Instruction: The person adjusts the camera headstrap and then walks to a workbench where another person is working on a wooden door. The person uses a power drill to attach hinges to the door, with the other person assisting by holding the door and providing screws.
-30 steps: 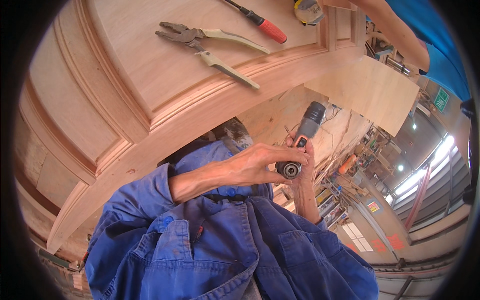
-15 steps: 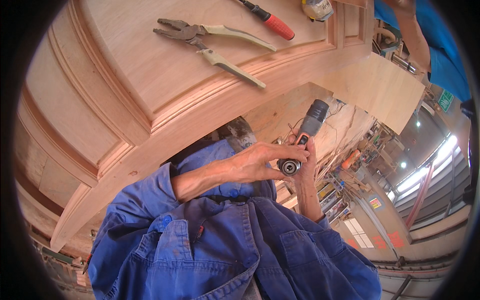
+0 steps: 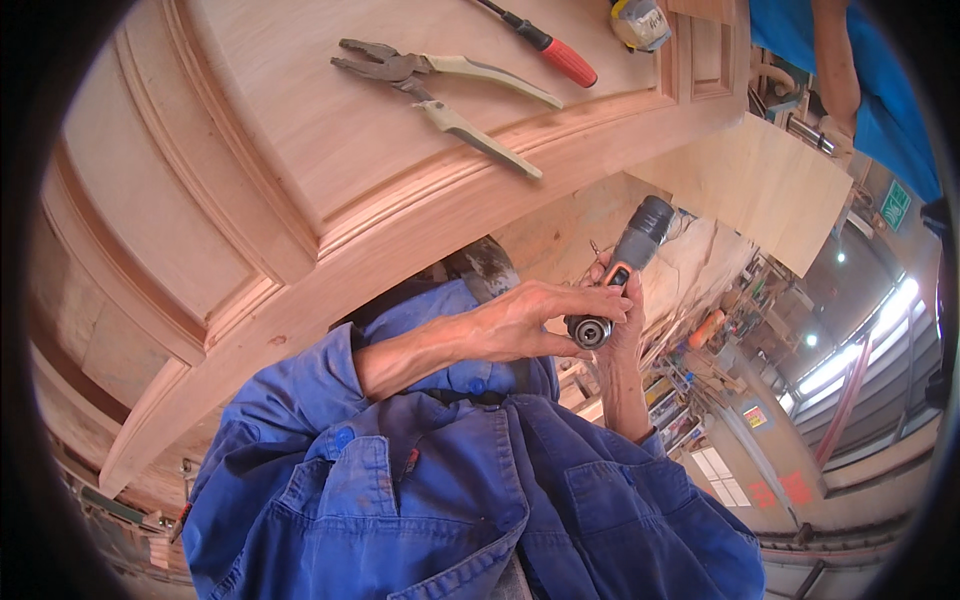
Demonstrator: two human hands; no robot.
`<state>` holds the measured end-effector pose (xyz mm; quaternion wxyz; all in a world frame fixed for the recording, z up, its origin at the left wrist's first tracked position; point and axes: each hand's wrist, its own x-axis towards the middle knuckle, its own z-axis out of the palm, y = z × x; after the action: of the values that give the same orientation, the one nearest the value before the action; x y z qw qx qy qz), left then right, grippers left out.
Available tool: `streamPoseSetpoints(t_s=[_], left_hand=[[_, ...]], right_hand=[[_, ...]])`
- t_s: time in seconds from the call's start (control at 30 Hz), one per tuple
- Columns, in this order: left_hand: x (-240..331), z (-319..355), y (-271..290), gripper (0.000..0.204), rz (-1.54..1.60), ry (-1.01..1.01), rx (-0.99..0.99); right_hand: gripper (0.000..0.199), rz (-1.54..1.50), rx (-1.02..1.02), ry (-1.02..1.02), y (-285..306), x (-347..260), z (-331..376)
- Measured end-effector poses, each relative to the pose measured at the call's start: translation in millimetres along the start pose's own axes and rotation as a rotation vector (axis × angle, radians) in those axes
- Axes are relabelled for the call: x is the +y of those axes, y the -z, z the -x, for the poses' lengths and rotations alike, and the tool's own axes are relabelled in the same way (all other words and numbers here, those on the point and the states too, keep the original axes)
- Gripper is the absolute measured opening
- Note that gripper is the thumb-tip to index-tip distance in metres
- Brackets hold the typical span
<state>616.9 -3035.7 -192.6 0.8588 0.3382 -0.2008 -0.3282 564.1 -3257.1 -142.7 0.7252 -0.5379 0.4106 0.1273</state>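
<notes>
A black cordless drill (image 3: 634, 240) with orange trim is in front of my chest, its thick battery end pointing away and up to the right. Its round chuck (image 3: 590, 333) faces the camera with no bit visible in it. My right hand (image 3: 625, 318) wraps the drill from behind and the right side. My left hand (image 3: 530, 318) reaches across from the left, its thumb and fingers closed about the chuck end. A small thin metal piece (image 3: 594, 246) sticks up by my right fingertips; I cannot make out its kind.
A panelled wooden door (image 3: 400, 240) spans the left and far side. On it lie pliers (image 3: 440, 85) with pale handles, a red-handled screwdriver (image 3: 565, 60) and a tape measure (image 3: 640, 24). Plywood (image 3: 770, 180) is at the right. Another person's arm (image 3: 838, 70) shows at the far right.
The view has shifted slightly, so the door and tools sit a little further right. Both hands keep their hold on the drill. The other person's arm has moved lower.
</notes>
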Motion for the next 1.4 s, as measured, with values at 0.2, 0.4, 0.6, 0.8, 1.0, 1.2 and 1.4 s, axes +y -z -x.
streamPoseSetpoints(t_s=[0.2, 0.4, 0.6, 0.8, 1.0, 1.2, 1.4], left_hand=[[3.1, 1.9, 1.4, 0.064, 0.004, 0.007, 0.025], [3.8, 5.8, 1.5, 0.064, 0.001, -0.026, 0.05], [3.9, 10.0, 3.4, 0.065, 0.0, -0.087, 0.05], [6.4, 10.2, 2.2, 0.063, -0.008, -0.077, 0.044], [30.3, 7.3, 5.3, 0.067, -0.215, -0.146, 0.1], [75.8, -0.7, 2.2, 0.061, -0.541, -0.348, 0.175], [137.3, 5.6, -8.0, 0.048, -0.61, -0.433, 0.36]], right_hand=[[0.059, -0.028, 0.003, -0.028, -1.5, 2.6, -2.8], [0.06, -0.053, -0.02, -0.062, -3.4, 4.5, -1.7], [0.06, -0.027, -0.053, -0.037, -4.8, 5.2, -2.5], [0.057, -0.07, -0.066, -0.024, -12.1, 2.7, -2.5], [0.053, -0.169, -0.145, 0.0, -39.0, 7.2, 3.8], [0.052, -0.394, -0.289, -0.07, -95.4, 9.8, 17.3], [0.045, 0.325, -0.363, 0.091, -110.8, -44.8, 13.6]])
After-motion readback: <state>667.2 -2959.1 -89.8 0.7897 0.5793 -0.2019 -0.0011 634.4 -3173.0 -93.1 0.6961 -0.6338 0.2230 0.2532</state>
